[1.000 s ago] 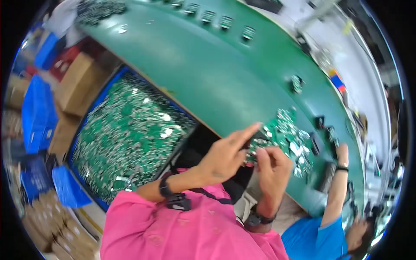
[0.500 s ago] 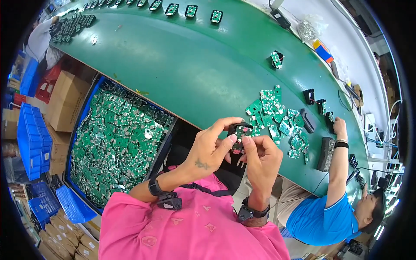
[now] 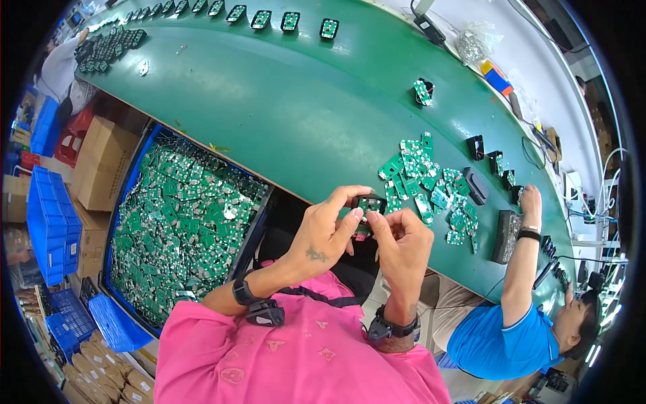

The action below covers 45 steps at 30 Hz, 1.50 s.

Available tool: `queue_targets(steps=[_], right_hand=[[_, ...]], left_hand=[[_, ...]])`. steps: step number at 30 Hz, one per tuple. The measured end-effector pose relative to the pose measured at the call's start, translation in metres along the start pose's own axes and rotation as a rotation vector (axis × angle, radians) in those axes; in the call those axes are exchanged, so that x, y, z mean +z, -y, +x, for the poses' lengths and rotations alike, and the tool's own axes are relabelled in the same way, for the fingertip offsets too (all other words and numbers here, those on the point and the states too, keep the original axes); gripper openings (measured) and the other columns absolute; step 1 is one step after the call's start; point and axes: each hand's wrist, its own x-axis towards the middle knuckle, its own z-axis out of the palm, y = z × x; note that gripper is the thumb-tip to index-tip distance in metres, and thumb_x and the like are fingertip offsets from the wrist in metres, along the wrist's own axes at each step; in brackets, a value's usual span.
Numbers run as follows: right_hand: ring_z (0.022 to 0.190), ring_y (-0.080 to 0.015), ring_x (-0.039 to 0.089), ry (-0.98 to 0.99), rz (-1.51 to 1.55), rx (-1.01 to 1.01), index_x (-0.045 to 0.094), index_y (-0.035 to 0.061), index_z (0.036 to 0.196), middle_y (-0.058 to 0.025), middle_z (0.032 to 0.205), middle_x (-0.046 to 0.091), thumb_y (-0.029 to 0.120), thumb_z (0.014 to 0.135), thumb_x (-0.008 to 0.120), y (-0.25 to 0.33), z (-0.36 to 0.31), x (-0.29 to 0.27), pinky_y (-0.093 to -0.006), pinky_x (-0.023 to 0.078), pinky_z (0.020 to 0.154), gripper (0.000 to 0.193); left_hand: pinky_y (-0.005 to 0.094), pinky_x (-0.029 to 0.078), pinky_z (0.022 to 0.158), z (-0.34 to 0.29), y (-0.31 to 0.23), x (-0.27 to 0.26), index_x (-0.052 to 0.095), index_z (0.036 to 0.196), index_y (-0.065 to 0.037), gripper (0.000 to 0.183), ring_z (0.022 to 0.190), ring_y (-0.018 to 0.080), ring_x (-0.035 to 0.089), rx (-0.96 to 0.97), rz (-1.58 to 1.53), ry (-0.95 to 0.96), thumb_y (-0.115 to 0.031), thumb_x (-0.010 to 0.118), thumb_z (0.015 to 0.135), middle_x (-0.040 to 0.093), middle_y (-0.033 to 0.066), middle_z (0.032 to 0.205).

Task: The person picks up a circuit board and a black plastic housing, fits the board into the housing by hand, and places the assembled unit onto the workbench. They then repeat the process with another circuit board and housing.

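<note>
Both my hands meet over the near table edge around a small black plastic housing with a green circuit board at it. My left hand is closed on the housing's left side, thumb on top. My right hand pinches at its right side, thumb against the board. How far the board sits inside the housing is hidden by my fingers. Just beyond my hands lies a loose pile of green circuit boards. Next to the pile is an empty-looking black housing.
A blue-rimmed bin full of circuit boards stands left of me. Black housings with boards line the far edge. At right, a co-worker's hand touches another housing, beside a dark block. Blue crates and cardboard boxes stand at left.
My hands have shifted slightly left with the housing, and its board shows less between my fingers. The view has shifted a little. The co-worker's hand stays near the row of housings.
</note>
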Motion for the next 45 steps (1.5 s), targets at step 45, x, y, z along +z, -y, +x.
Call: queue_targets(steps=[45], right_hand=[[0.077,-0.0279,0.065,-0.364,-0.266,-0.141,0.065,-0.0042,0.118,-0.0168,0.093,0.069,0.034,0.09,0.07,-0.035,0.2,0.024,-0.0381,0.051,0.071,0.048]], left_hand=[[0.0388,0.056,0.053,0.297,0.03,-0.063,0.055,0.119,-0.002,0.022,0.054,0.0254,0.069,0.202,0.275,-0.052,-0.01,0.049,0.099,0.068,0.017,0.075]])
